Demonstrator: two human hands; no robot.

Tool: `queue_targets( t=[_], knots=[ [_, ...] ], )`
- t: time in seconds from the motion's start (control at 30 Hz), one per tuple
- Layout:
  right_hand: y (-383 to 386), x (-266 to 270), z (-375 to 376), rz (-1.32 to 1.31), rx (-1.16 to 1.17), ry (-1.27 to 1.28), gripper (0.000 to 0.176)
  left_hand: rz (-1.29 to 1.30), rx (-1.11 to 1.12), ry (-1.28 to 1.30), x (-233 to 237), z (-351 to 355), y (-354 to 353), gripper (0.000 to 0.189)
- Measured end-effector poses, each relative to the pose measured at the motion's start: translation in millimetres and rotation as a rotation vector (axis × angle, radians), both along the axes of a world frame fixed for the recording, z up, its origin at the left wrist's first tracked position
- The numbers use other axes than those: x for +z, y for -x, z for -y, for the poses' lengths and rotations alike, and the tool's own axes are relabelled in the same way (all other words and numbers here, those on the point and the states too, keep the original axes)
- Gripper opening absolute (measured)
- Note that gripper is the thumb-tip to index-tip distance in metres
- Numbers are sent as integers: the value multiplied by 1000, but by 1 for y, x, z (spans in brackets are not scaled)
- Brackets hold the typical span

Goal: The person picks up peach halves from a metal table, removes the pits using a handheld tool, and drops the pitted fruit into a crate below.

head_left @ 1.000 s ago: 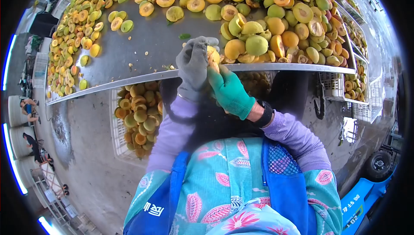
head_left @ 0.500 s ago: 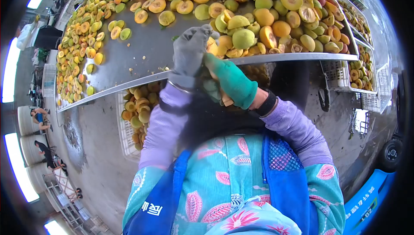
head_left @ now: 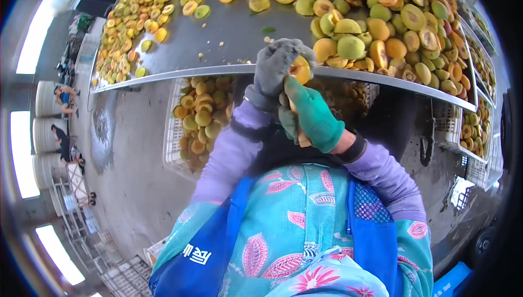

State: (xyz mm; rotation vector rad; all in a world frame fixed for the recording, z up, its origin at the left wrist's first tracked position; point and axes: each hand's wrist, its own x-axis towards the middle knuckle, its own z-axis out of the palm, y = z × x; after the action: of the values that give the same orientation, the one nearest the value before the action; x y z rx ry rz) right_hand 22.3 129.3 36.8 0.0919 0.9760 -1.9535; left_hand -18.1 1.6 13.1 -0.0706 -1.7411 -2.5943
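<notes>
My left hand (head_left: pixel 273 68), in a grey glove, is closed round a yellow-orange fruit half (head_left: pixel 299 70) near the table's front edge. Pressed up against that fruit from the lower right is my right hand (head_left: pixel 316 113), in a green glove, its fingers wrapped round a wooden handle (head_left: pixel 303 139). The tool's working end is hidden between the gloves. Behind the hands, cut fruit halves (head_left: pixel 348 41) lie heaped on the metal table (head_left: pixel 218 41).
A white crate (head_left: pixel 173 128) of fruit stands below the table edge at the left. More crates (head_left: pixel 449 125) with fruit stand at the right. The table's metal rim (head_left: pixel 190 71) runs across in front. Several people sit far left.
The view has shifted, so the table and crates appear further right. My left hand has turned, and the fruit half in it now shows its cut face beside my right hand.
</notes>
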Motion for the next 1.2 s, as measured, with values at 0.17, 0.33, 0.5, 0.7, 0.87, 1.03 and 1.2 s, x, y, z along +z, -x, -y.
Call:
queue_targets(
  t=[0.17, 0.33, 0.5, 0.7, 0.87, 1.03, 1.2],
  knots=[
    [21, -12, -8, 370, 309, 480, 39, 83, -116, -174, 1, 19, -6, 41],
    [1, -1, -5, 315, 427, 541, 36, 198, 539, 234, 0, 60, -68, 32],
    [32, -47, -42, 380, 85, 167, 36, 427, 446, 1440, 7, 150, -74, 25],
    [45, -33, -59, 168, -14, 4, 37, -354, 227, 1656, 26, 33, 123, 34],
    [44, -29, -77, -68, -222, -147, 40, -295, -218, 1783, -37, 26, 217, 50],
    [55, -37, -78, 391, -120, 130, 35, 185, -244, 681, -2, 69, 138, 55],
    [49, -30, -45, -166, -205, -103, 26, 112, -205, 113, 21, 47, 54, 65]
  ],
)
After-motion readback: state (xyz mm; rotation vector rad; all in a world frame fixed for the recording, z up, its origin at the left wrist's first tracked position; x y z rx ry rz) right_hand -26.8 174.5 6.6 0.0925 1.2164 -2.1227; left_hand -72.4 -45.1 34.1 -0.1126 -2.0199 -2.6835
